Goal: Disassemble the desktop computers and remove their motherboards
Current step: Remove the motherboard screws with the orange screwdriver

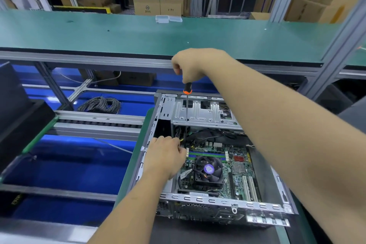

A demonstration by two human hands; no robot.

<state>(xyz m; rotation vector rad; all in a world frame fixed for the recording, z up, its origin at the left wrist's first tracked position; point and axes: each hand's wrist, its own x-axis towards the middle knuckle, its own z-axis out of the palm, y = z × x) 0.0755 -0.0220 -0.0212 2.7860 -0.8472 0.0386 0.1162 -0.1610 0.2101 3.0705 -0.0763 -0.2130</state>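
Observation:
An open desktop case point(198, 199) lies on its side in front of me. Inside it sits the green motherboard point(238, 166) with a black CPU fan point(208, 169). A silver drive cage point(204, 112) spans the far end of the case. My right hand point(195, 65) is shut on a black and orange screwdriver point(187, 90), held upright with its tip on the cage. My left hand point(165, 155) reaches into the case beside the fan, fingers closed around black cables point(183, 134) near the cage's left edge; the fingertips are hidden.
A long green shelf point(158, 33) runs across above the case, with small clear boxes point(168, 19) on it. A coil of grey cable point(101, 104) lies on the blue surface at left. A dark unit point(17, 121) stands at far left. Cardboard boxes fill the background.

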